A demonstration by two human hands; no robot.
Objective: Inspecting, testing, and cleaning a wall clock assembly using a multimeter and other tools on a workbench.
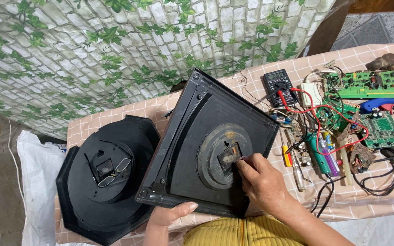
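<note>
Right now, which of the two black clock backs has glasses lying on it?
The eight-sided clock back lying flat on the left has the eyeglasses on its middle. The square clock back has none: the left hand props it up, and the right hand touches its centre.

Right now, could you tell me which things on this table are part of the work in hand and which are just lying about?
In hand:
- square black clock back, propped by the left hand
- its central clock mechanism, under the right hand fingertips

Lying about:
- octagonal black clock back, with spectacles on it
- multimeter
- green circuit boards
- blue glue gun
</note>
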